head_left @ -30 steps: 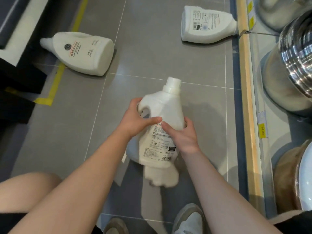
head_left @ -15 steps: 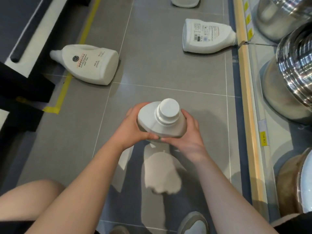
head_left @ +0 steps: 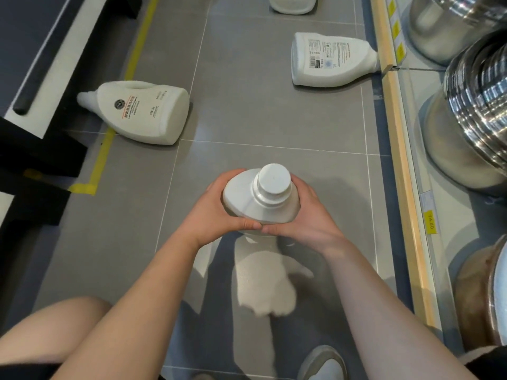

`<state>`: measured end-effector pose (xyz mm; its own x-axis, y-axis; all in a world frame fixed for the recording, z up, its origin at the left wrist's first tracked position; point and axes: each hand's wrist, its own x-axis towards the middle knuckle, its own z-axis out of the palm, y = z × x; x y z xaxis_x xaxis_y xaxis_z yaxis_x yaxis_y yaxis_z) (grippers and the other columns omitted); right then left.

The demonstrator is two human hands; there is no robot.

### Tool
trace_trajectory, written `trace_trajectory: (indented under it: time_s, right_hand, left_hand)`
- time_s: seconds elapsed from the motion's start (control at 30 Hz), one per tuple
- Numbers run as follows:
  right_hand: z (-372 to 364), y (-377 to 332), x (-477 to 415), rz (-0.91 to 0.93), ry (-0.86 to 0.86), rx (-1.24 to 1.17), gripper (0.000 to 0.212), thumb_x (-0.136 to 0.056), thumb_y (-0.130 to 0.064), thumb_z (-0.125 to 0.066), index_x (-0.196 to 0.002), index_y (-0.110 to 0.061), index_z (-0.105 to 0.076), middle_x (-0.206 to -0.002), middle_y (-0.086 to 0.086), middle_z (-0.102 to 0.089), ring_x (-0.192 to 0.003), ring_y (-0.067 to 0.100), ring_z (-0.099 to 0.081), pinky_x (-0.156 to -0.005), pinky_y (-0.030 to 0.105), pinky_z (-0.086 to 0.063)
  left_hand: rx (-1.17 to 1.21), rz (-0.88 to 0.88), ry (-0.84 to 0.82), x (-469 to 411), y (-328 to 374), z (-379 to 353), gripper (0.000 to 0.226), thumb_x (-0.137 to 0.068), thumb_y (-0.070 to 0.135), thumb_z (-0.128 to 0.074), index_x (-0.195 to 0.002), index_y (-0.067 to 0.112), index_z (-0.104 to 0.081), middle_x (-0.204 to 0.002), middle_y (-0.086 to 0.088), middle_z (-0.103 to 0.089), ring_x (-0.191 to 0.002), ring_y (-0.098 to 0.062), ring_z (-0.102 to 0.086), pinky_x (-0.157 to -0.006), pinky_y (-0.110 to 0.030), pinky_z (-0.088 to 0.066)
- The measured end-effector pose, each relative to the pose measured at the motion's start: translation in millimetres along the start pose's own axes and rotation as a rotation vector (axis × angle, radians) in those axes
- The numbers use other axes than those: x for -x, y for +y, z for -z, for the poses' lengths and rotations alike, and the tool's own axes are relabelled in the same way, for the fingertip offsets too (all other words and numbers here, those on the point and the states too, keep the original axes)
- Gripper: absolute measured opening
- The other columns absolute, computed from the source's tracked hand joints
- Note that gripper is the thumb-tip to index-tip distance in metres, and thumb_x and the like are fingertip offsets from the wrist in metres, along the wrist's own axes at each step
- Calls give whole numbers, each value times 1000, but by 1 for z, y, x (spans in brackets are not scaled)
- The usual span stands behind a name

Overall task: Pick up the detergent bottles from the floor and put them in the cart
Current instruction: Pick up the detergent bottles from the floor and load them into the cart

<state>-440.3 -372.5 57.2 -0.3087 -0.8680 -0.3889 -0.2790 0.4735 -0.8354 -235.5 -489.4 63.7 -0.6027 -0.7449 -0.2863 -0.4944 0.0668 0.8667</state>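
Both hands grasp one white detergent bottle point(head_left: 262, 204), held upright above the grey tiled floor point(head_left: 274, 111) with its round white cap point(head_left: 274, 178) facing the camera. The left hand point(head_left: 216, 212) wraps the bottle's left side, fingers curled round the far edge and thumb across the near side; the right hand point(head_left: 307, 215) wraps the right side likewise, and the two thumbs meet at the near face of the bottle, touching or almost touching. The bottle is clear of the floor, and a pale reflection of it shows on the tile directly below. A second bottle point(head_left: 142, 115) lies on its side to the left, cap pointing left, front label up, its base near a strip of yellow floor tape point(head_left: 104, 152). A third bottle point(head_left: 333, 60) lies on its side further ahead on the right, back label with barcode up, its cap end against the wooden edge of a low shelf point(head_left: 397, 149). The base of a fourth bottle point(head_left: 292, 4) shows at the top edge of the view, the rest cut off. Large steel pots point(head_left: 472, 111) stand on the shelf at right, with a yellow price tag point(head_left: 430, 223) on its edge. The person's bare knee point(head_left: 52, 327) is at lower left and a shoe point(head_left: 323, 364) at the bottom. The cart cannot be identified with certainty in this view
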Motion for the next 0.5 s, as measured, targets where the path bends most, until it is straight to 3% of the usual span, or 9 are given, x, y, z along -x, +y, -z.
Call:
trace_trajectory:
  time_s: [0.17, 0.37, 0.5]
  right_hand:
    - [-4, 0, 2, 19, 37, 2, 128, -46, -43, -106, -155, -35, -40, -154, -12, -42, -141, 7, -45, -121, 38, -41]
    - [-6, 1, 9, 8, 80, -80, 115, -37, -45, -104, -138, -40, -51, -143, -13, -55, -129, 5, -57, -113, 38, -49]
    - [2, -5, 14, 3, 70, -107, 101, -41, -36, -106, -128, -42, -55, -137, -12, -61, -122, 1, -61, -110, 37, -52]
  left_hand:
    - [21, 27, 2, 2, 3, 0, 103, -57, 22, -106, -141, 46, -53, -142, 20, -58, -133, -2, -54, -101, -16, -44]
    - [-19, 61, -24, 6, 20, 2, 99, -54, 16, -106, -134, 44, -54, -134, 20, -60, -127, -4, -56, -95, -19, -47]
    - [-45, 60, -40, 12, 40, 8, 97, -55, 16, -106, -132, 43, -54, -129, 21, -62, -123, -1, -57, -94, -22, -48]
